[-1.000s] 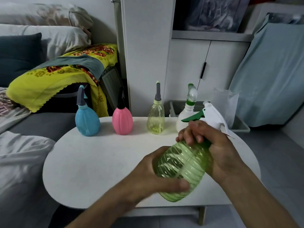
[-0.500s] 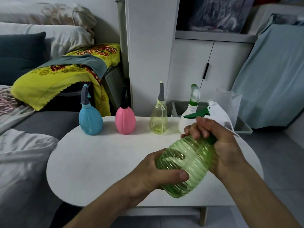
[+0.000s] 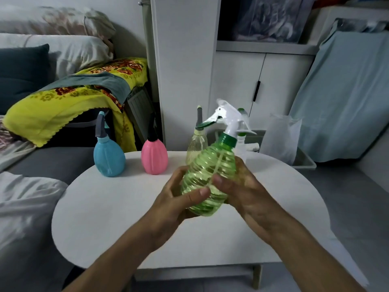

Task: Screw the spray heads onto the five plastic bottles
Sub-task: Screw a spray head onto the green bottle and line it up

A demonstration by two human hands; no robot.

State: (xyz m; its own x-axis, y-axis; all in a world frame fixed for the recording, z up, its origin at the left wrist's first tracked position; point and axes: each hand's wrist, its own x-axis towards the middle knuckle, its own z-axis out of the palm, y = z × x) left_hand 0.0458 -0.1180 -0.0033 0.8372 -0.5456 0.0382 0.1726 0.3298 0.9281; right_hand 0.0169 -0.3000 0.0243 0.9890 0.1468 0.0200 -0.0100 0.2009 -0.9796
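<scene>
Gripping the green ribbed bottle (image 3: 207, 178) in the head view, we're holding it w/ both hands above the white table (image 3: 109, 207): left hand (image 3: 174, 204) curling fingers round its lower side, right hand (image 3: 242, 186) wrapping the other side, thumb pressing the ribs. It's looking empty, so prob. light, thin-walled, squashy; ribs are giving grip. Long axis is tilting up and right, spray head (image 3: 228, 116) topmost, nozzle pointing left.

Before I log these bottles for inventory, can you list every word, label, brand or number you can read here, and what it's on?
None can be read.
The green bottle, held by the left hand and right hand, shows only moulded ribs.
The blue bottle and pink bottle look plain.
The yellow blanket has a flower pattern, no lettering.
</scene>
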